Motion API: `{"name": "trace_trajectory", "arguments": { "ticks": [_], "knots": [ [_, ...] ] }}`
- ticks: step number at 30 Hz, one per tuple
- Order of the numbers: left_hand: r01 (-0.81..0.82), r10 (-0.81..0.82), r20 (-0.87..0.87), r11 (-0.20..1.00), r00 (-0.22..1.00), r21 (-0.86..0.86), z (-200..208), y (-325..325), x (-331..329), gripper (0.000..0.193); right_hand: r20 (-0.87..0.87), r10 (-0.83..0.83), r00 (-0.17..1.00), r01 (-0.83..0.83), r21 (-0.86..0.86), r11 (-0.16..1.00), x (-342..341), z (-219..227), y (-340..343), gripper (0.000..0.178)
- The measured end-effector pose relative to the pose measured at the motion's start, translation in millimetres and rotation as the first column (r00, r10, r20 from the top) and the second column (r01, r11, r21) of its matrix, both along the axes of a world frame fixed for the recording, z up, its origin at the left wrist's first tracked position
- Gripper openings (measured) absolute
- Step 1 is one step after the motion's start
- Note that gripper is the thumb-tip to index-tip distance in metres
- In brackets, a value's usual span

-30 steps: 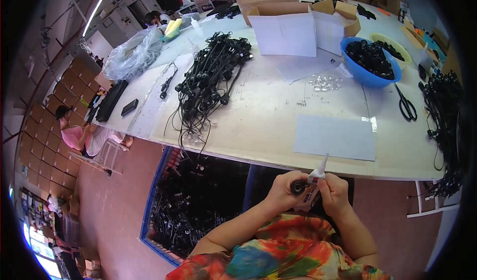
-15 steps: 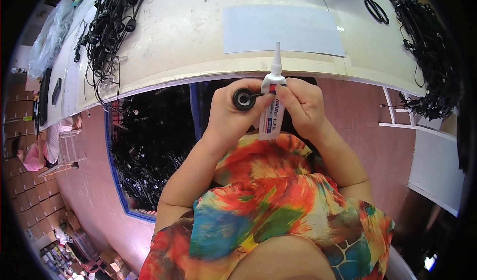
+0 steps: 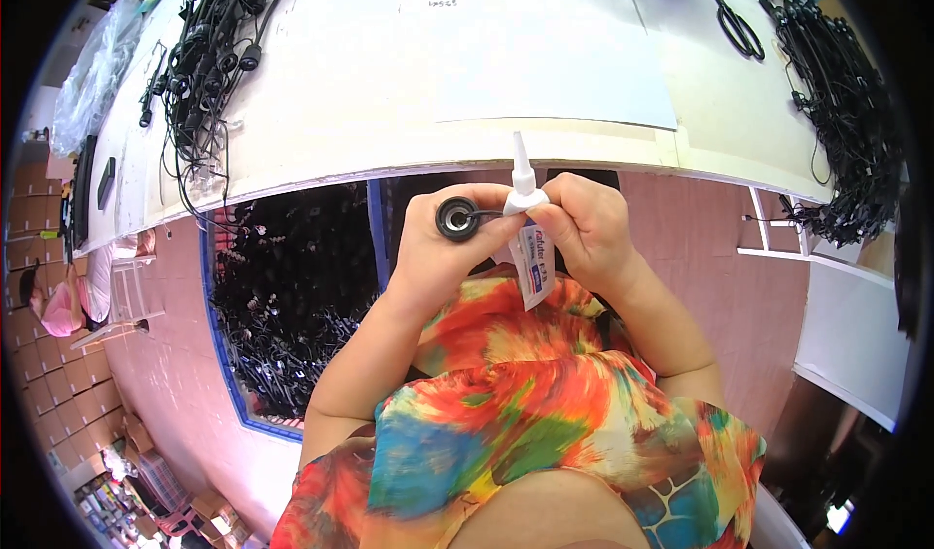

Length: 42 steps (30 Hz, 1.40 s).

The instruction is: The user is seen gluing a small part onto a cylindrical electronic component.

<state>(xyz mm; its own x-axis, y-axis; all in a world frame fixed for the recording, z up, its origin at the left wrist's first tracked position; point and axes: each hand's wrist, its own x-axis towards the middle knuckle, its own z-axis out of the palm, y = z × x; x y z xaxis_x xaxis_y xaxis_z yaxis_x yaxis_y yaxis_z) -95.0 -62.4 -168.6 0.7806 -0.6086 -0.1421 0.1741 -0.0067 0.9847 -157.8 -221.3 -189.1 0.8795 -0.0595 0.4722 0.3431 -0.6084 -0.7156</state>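
My left hand (image 3: 438,247) grips a small round black socket part (image 3: 456,218), its open end facing up, with a thin black wire running toward my right hand. My right hand (image 3: 584,226) holds a small white glue tube (image 3: 526,220) with a long pointed nozzle aimed up at the table edge. Both hands meet above my lap, just below the front edge of the white table (image 3: 389,91). A white sheet (image 3: 545,72) lies on the table right above them.
A heap of black cabled sockets (image 3: 209,43) lies on the table's left; another bundle (image 3: 837,111) hangs off the right end, beside black scissors (image 3: 735,23). A blue-rimmed bin of black parts (image 3: 282,306) stands on the floor to my left. A person (image 3: 58,301) sits far left.
The view has tipped down and closer to my lap. My hands keep hold of the socket part and the glue tube, now nearer the table edge.
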Motion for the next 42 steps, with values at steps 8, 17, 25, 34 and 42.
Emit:
{"name": "trace_trajectory", "arguments": {
  "ticks": [8, 17, 25, 34, 42],
  "knots": [
    [0.074, -0.075, -0.016, 0.997, 0.997, -0.018, -6, 7, -4, 0.017, 0.127, -0.049, 0.991, 0.076, -0.219, 0.973, -3, -1, 8, 0.020],
    [0.073, -0.073, 0.042, 0.997, 0.996, 0.007, -5, 12, -8, 0.017, 0.187, -0.002, 0.982, 0.033, -0.160, 0.987, -3, -4, 11, 0.023],
    [0.051, -0.054, 0.133, 0.998, 0.990, 0.026, 1, 16, -12, 0.020, 0.224, 0.026, 0.974, 0.018, -0.195, 0.981, -7, 0, 13, 0.026],
    [0.100, -0.099, 0.110, 0.995, 0.989, -0.001, -12, 14, -13, 0.014, 0.244, 0.035, 0.969, 0.014, -0.196, 0.981, -9, 0, 11, 0.030],
    [0.127, -0.128, 0.146, 0.992, 0.981, 0.016, -13, 11, -11, 0.016, 0.240, 0.061, 0.969, -0.021, -0.167, 0.986, -10, -5, 8, 0.033]
  ]
}}
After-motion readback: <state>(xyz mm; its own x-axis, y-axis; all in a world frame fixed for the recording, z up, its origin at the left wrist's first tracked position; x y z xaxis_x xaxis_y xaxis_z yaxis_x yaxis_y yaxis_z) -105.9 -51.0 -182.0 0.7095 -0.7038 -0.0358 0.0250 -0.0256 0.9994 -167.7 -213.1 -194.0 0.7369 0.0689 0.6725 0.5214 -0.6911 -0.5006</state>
